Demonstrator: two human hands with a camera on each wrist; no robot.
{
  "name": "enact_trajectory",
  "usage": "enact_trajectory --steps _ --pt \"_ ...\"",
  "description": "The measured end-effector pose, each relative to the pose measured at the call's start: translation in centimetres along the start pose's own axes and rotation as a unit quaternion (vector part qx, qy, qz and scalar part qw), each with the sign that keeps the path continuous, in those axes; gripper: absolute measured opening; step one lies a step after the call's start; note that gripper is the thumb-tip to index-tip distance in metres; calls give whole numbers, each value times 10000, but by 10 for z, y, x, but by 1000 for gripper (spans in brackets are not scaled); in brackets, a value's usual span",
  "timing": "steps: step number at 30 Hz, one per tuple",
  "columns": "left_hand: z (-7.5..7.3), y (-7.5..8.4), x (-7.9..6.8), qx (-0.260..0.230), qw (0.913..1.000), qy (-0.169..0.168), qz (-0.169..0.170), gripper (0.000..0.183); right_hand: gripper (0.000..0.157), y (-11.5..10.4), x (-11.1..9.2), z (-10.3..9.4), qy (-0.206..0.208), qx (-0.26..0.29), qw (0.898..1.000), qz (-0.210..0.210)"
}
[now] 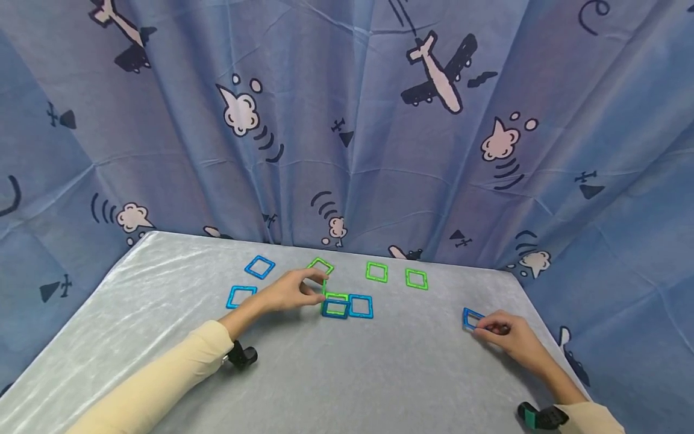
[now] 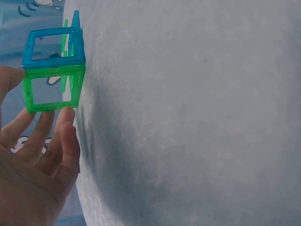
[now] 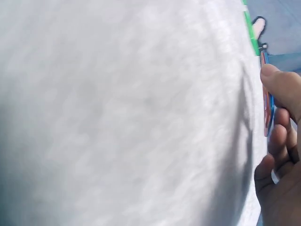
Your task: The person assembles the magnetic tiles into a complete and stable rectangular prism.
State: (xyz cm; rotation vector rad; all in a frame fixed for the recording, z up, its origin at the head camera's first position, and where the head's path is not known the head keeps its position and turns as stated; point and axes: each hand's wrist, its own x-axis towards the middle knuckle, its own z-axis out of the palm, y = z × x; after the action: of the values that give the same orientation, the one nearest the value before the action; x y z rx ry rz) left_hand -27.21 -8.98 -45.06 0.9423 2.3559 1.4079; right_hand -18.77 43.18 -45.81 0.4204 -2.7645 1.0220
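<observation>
My left hand (image 1: 293, 290) is at a small build of square magnetic tiles in the middle of the table. In the left wrist view, thumb and fingertips pinch opposite edges of a green magnetic tile (image 2: 47, 71), which meets a blue tile (image 2: 54, 62) at a corner. Joined to the build's right side is another blue tile (image 1: 372, 306). Off to the right, my right hand (image 1: 509, 340) pinches a blue magnetic tile (image 1: 465, 319) between thumb and fingers. The right wrist view shows that tile (image 3: 272, 106) edge-on, partly hidden by the thumb.
Two blue tiles (image 1: 247, 268) (image 1: 232, 296) lie left of the build. A green tile (image 1: 329, 265) lies just behind the left hand; two more green tiles (image 1: 376, 278) (image 1: 416, 286) lie back right. A patterned blue curtain (image 1: 347, 150) hangs behind the grey-covered table (image 1: 379, 374).
</observation>
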Motion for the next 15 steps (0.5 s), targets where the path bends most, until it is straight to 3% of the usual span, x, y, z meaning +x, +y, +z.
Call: enact_trajectory --steps 15 --pt "1 3 1 13 10000 12 -93 50 8 -30 20 0 -129 202 9994 -245"
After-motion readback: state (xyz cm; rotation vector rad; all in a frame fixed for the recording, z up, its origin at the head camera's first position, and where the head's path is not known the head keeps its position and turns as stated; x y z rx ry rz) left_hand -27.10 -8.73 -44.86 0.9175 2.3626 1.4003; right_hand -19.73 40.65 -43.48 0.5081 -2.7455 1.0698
